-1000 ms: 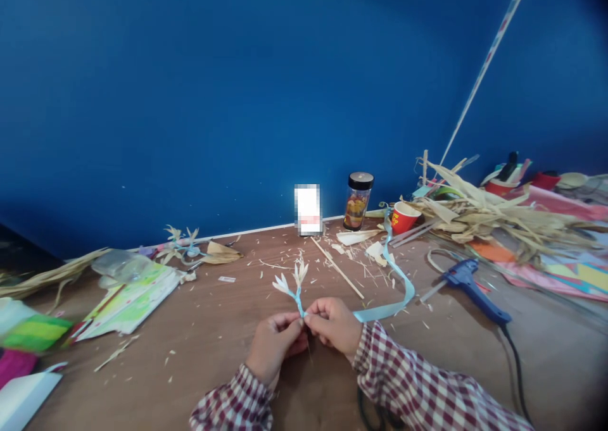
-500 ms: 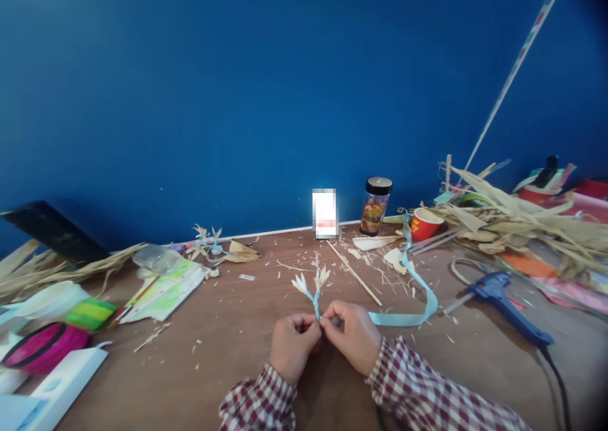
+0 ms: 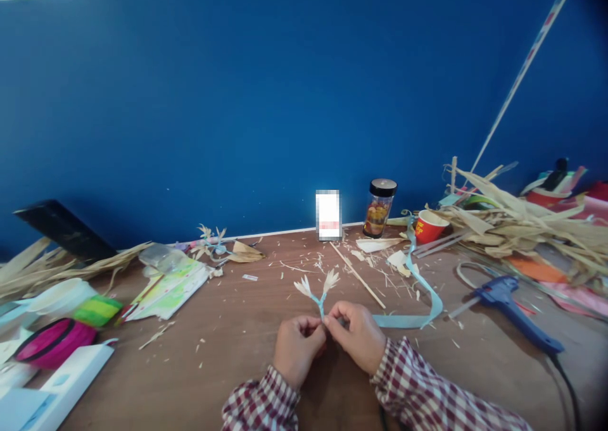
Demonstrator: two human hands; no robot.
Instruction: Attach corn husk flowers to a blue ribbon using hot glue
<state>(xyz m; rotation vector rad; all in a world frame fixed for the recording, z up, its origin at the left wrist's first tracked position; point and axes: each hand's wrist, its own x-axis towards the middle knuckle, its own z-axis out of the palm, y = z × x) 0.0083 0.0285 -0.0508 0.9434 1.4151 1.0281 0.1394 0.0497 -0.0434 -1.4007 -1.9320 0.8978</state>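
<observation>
A small husk flower sprig with two pale blooms on a forked, light-blue-wrapped stem stands upright between my hands. My left hand pinches the lower stem between thumb and fingertips. Right beside it, my right hand is closed in a pinch at the stem, with a light-blue ribbon coming out from behind it. That ribbon trails right across the table, then bends back toward a red paper cup. The stem's lower end is hidden by my fingers.
A blue glue gun with a cord lies at the right. Behind are a black-lidded jar, a thin stick and a heap of dried husks. At the left lie a pink round case and a painted sheet.
The whole view has shifted slightly, with things appearing a little further right. Both hands keep their pinch at the stem, and the sprig looks slightly turned.
</observation>
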